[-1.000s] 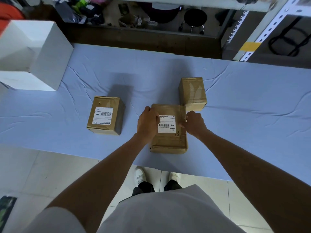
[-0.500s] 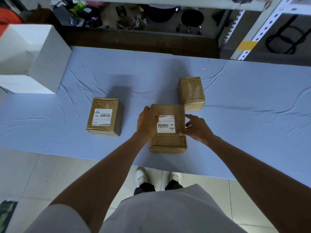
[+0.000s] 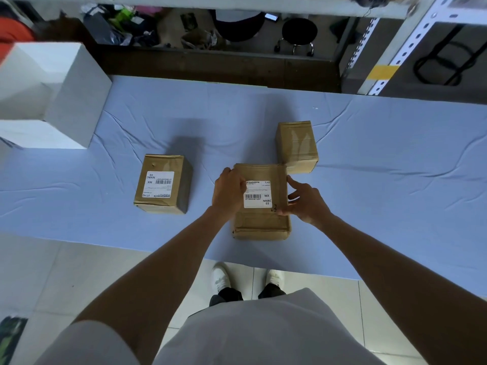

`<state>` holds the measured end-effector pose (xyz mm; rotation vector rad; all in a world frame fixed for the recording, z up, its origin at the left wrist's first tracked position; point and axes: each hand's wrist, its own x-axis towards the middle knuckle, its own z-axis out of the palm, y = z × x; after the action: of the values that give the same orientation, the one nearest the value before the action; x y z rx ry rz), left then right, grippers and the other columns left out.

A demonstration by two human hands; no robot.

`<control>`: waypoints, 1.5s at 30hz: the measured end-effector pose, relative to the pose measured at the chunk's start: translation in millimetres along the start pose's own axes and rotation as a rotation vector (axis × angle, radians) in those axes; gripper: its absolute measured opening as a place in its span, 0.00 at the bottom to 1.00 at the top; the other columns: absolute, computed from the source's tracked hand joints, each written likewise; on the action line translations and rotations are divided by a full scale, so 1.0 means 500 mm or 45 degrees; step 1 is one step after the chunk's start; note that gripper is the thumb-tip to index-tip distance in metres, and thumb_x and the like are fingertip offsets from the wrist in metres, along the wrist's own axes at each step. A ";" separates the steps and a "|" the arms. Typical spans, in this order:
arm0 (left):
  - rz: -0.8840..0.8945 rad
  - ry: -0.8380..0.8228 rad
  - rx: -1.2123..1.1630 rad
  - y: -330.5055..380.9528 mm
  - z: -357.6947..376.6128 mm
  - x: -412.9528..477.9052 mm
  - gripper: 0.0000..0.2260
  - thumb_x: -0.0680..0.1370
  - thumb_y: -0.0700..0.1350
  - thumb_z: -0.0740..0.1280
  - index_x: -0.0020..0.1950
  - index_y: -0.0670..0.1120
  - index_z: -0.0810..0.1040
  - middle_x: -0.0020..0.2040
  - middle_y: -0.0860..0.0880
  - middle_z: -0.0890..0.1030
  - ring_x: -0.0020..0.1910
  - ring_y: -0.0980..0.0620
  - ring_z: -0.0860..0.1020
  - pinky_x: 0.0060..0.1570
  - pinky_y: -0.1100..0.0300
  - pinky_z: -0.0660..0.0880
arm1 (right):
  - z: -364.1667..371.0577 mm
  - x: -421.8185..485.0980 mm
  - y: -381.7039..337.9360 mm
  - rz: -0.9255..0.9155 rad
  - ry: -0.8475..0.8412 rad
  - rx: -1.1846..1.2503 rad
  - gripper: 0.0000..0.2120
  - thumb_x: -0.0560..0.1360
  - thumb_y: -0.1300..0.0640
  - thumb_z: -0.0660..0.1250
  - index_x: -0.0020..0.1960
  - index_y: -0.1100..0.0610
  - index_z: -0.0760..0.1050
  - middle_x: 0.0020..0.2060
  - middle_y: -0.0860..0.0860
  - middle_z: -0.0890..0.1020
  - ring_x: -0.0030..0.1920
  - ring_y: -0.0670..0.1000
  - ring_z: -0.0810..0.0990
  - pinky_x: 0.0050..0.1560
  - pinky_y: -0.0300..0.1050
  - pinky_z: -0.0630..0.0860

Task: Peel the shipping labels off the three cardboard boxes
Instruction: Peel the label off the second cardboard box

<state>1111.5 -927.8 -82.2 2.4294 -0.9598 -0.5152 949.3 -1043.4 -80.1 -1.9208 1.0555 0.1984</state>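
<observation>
Matt cardboard box (image 3: 259,225), creased cloth (image 3: 395,206)

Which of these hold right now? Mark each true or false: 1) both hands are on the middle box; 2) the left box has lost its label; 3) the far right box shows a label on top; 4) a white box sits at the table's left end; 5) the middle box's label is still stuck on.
1) True: the left hand and right hand flank the middle box.
2) False: the left box still carries its label.
3) False: the far right box shows only tape on top.
4) True: the white box sits there.
5) True: the middle label lies flat.
</observation>
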 end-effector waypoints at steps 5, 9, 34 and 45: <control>-0.024 -0.021 -0.029 -0.001 0.000 0.005 0.09 0.77 0.38 0.63 0.41 0.37 0.79 0.48 0.41 0.78 0.45 0.45 0.79 0.34 0.67 0.69 | 0.002 0.004 0.002 0.010 0.005 -0.021 0.50 0.62 0.54 0.80 0.77 0.49 0.56 0.60 0.57 0.77 0.58 0.54 0.78 0.50 0.41 0.72; -0.018 -0.020 -0.060 -0.005 0.002 0.004 0.08 0.76 0.37 0.64 0.41 0.37 0.81 0.48 0.42 0.79 0.45 0.46 0.80 0.32 0.71 0.68 | 0.003 0.006 0.002 0.020 0.006 -0.040 0.51 0.62 0.54 0.81 0.77 0.49 0.56 0.60 0.57 0.77 0.58 0.54 0.78 0.52 0.42 0.72; -0.047 0.060 -0.207 -0.010 0.002 -0.009 0.04 0.75 0.40 0.68 0.42 0.41 0.81 0.47 0.44 0.81 0.43 0.50 0.80 0.38 0.66 0.74 | 0.001 0.000 -0.006 0.029 0.006 -0.023 0.50 0.62 0.54 0.81 0.77 0.50 0.56 0.61 0.58 0.77 0.60 0.54 0.78 0.55 0.42 0.71; -0.108 -0.005 -0.320 -0.010 -0.005 -0.003 0.03 0.73 0.37 0.69 0.43 0.39 0.83 0.43 0.44 0.84 0.32 0.59 0.75 0.31 0.80 0.70 | 0.001 0.007 -0.008 0.059 -0.004 -0.040 0.52 0.60 0.56 0.81 0.77 0.52 0.55 0.61 0.58 0.78 0.61 0.55 0.77 0.50 0.41 0.71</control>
<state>1114.6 -922.8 -82.6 2.2501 -0.7464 -0.6303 954.5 -1044.0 -79.7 -1.9249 1.1018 0.2456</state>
